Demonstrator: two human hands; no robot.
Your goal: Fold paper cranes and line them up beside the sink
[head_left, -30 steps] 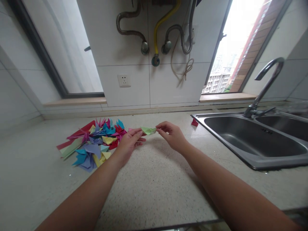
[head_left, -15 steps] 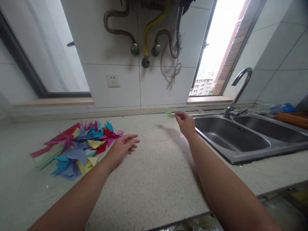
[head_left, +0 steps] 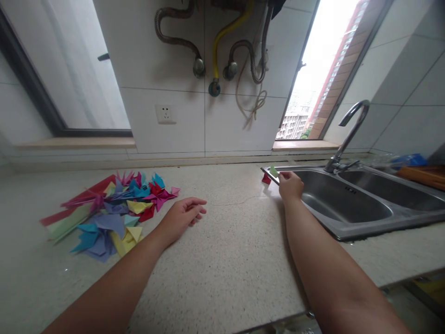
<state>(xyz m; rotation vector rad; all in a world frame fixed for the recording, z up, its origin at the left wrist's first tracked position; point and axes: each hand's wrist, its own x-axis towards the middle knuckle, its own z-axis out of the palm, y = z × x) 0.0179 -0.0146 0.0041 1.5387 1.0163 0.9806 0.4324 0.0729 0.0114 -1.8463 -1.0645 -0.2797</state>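
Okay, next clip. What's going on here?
A person's right hand pinches a small green folded paper at the near corner of the sink, close to a red folded paper. The left hand, which appears to hold nothing, is over the counter, beside a pile of colorful folded papers.

Bare all along the left forearm, narrowing neatly to the wrist, then a bare left hand with slim fingers! And the right forearm, bare too, tapering to a bare right hand!
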